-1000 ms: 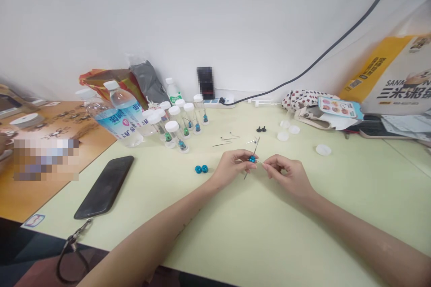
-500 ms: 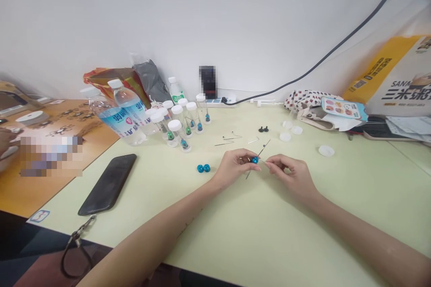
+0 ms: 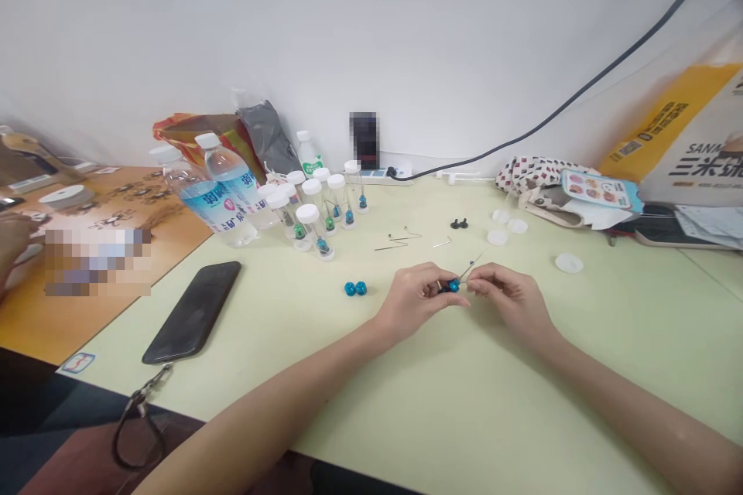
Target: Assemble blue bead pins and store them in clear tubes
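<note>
A small blue metal bead [image 3: 453, 286] sits on a thin metal pin [image 3: 472, 269], held just above the desk between both hands. The left hand [image 3: 415, 298] is curled into a pinch, its fingertips [image 3: 439, 292] closed around the bead's near side and the pin's lower end, which the fingers partly hide. The right hand [image 3: 511, 303] is also nearly closed, its fingertips [image 3: 471, 281] touching the pin just beside the bead, while the pin's free end tilts up and away toward the wall. To the left of the left hand, a pair of blue beads [image 3: 355, 288] lies on the pale green desk [image 3: 522, 410]. Two bent wire pins [image 3: 398, 244] and a short pin [image 3: 441, 244] lie beyond the hands, near two small black parts [image 3: 458, 223] and several round white caps [image 3: 498, 237]. Farther left, capped clear vials [image 3: 310, 228] stand upright with pins and beads inside, beside two water bottles [image 3: 226, 186], and a black smartphone [image 3: 191, 312] lies flat.
</note>
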Demonstrator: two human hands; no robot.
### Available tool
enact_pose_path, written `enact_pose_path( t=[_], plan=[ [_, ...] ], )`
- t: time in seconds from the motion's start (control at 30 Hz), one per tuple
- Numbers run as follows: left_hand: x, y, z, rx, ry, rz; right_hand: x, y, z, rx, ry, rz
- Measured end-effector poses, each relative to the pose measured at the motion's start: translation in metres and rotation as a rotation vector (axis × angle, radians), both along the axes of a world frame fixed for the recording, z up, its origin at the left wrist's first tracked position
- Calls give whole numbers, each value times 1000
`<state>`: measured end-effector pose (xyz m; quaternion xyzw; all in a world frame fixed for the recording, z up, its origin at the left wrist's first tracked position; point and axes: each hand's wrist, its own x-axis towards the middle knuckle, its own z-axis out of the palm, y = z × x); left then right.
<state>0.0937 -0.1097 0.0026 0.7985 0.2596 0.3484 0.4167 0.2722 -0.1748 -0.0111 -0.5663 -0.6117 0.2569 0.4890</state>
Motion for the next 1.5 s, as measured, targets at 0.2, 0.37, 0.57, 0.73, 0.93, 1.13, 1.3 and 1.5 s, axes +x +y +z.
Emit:
enact_pose_path(
  t=[0.2, 0.37, 0.57, 0.73, 0.93, 1.13, 1.3, 1.5],
  plan=[
    [2, 2, -3, -299, -102, -47, -4, -3, -2, 127, -142, -48],
    [2, 9, -10, -393, -120, -62, -6, -4, -9, 311, -383, -80],
    [2, 13, -12, -410, -107, -94, -3, -2, -14, 484, -614, -84],
    [2, 15, -11, -412, -66, -122, -5, -2, -12, 558, -756, -111],
    [1, 16, -13, -399, -35, -110, -7, -3, -10, 599, -851, -147],
    [0, 14, -10, -354, 7, -93, -7, -4, -11, 599, -867, -135],
    [-1, 14, -10, -315, 11, -96, -5, -3, -15, 584, -829, -124],
    [-1, 14, -10, -298, 24, -110, -4, -1, -19, 511, -785, -113]
  ],
)
